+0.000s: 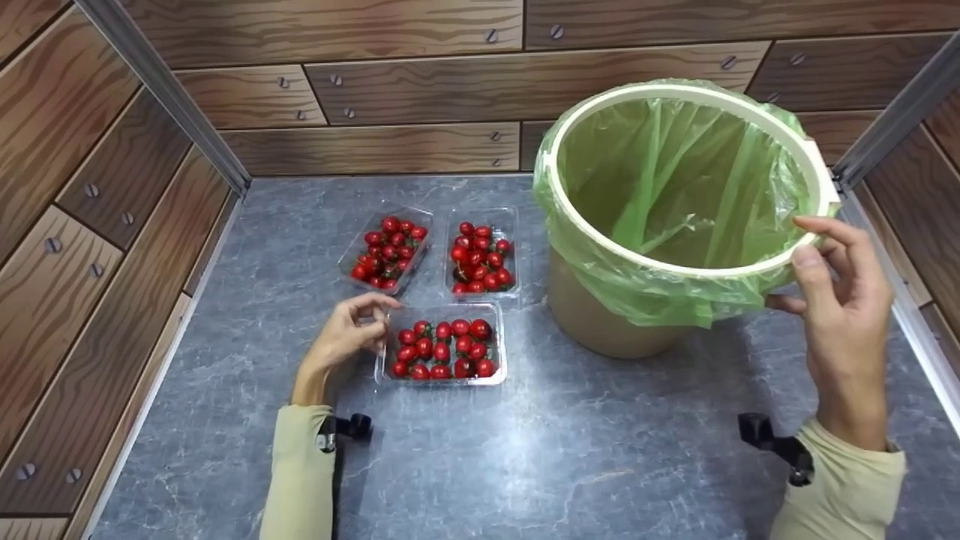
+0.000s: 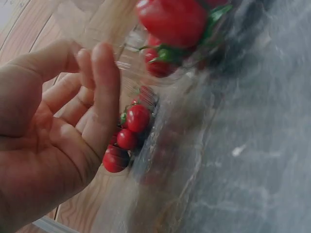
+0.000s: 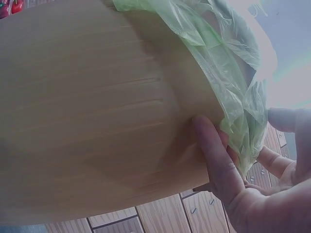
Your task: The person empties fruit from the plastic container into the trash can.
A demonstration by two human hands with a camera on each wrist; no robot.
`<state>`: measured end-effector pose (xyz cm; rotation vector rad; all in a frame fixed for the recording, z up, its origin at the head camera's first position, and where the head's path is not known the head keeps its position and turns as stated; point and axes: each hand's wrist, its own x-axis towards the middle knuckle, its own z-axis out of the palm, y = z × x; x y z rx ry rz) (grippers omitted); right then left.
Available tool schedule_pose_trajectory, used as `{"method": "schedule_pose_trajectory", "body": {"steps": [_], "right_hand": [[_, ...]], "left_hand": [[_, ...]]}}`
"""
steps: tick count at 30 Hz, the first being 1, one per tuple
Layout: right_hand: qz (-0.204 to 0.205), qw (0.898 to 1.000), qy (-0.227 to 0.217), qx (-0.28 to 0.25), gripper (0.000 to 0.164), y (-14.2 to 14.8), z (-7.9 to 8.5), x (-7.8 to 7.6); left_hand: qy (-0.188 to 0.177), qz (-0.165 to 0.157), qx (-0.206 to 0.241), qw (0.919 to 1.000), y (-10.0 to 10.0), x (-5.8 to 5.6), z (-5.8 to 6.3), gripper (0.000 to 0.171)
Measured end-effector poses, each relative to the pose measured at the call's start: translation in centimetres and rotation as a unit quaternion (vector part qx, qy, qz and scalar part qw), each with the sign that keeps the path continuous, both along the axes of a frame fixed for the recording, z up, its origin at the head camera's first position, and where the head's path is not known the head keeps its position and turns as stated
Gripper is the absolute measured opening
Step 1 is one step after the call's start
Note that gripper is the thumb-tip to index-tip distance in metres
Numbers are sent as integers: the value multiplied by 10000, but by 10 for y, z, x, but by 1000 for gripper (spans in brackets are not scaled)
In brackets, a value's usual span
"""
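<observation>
My left hand [image 1: 350,330] pinches the left rim of a clear plastic box [image 1: 504,380] of cherry tomatoes [image 1: 441,351]. Seen from the left wrist, thumb and finger meet at the see-through wall, with red tomatoes [image 2: 172,22] just beyond. On the right stands a beige trash bin [image 1: 600,319], lined with a green plastic bag [image 1: 645,296] folded over its white rim [image 1: 675,270]. My right hand [image 1: 847,292] grips that rim at its right side. In the right wrist view, fingers lie against the bin wall [image 3: 97,111] and the bag's edge [image 3: 214,63].
Two more clear boxes of cherry tomatoes, one tilted at the left [image 1: 386,251] and one beside it [image 1: 481,259], lie behind the front box. Wood-patterned walls [image 1: 412,94] enclose the grey marbled tabletop [image 1: 555,465] at the back and both sides.
</observation>
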<state>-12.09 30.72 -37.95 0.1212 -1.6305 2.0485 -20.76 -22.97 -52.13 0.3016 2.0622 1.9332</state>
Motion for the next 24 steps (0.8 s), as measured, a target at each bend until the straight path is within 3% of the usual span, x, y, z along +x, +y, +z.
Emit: {"method": "schedule_pose_trajectory", "body": {"steps": [6, 11, 24], "right_hand": [[-11, 10000, 16, 13, 34, 0, 0, 0], [-32, 10000, -8, 3, 34, -2, 1, 0], [-130, 9998, -7, 150, 34, -1, 1, 0]], "left_hand": [[-396, -446, -96, 9982, 2, 2, -1, 34], [-493, -380, 66, 9980, 2, 3, -1, 30], [-168, -301, 197, 9992, 3, 5, 2, 34]]}}
